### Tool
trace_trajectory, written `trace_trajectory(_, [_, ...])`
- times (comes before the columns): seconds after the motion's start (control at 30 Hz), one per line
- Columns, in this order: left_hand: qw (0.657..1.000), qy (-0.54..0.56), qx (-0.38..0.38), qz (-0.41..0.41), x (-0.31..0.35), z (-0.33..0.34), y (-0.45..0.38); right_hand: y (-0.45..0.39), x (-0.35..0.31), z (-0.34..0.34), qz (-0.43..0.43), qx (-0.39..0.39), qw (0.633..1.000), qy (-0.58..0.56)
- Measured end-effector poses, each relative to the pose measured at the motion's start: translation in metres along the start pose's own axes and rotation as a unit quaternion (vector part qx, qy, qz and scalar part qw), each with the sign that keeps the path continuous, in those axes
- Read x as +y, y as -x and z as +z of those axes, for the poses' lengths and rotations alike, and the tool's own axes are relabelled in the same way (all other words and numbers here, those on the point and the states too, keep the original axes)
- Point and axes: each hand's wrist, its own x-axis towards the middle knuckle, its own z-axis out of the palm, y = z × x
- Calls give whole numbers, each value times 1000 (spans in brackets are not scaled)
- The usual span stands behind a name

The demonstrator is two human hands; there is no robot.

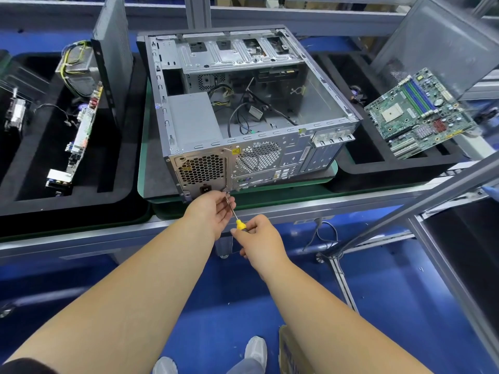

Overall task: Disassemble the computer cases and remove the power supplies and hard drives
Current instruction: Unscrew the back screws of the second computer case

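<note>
Case sits open on the green mat, rear panel facing the person. PSU is still seated in the near-left corner, its fan grille at the rear.

Right hand is curled round the yellow handle of the screwdriver. Shaft axis runs from 5 o'clock at the handle to 11 o'clock at the tip. Tip sits at the PSU's lower right rear corner, just right of the power socket. Screw itself is too small to confirm.

Left hand is nearer the case, fingertips pinching the shaft near the tip to steady it.

Likely step: backing out a PSU mounting screw. Keep the shaft in line with the screw, or the tip may slip.
</note>
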Motion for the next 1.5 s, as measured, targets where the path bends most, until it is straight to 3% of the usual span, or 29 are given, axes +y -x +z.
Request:
trace_trajectory(0.13, [1000,22,-2,0,-3,-1,-3,2,5,-3,-20,21,999,39])
trace_trajectory(0.4, [997,68,-16,23,-14,-2,-7,-2,12,-9,-22,22,1000,-3])
trace_trajectory(1.0, [972,194,-24,132,-45,6,-21,-13,10,-32,-46,-56,997,-26])
trace_trajectory(1.13, [979,119,-69,148,-52,5,-16,-14,12,-38,-55,-71,994,-63])
trace_trajectory(1.27, [981,-28,-146,127,-56,18,2,-17,6,-54,-119,-9,990,-70])
trace_trajectory(1.37, [973,-97,-148,147,-43,35,19,-23,-5,-75,-131,41,986,-96])
trace_trajectory(1.5, [960,-179,-180,119,-31,68,43,-27,-18,-110,-145,42,980,-126])
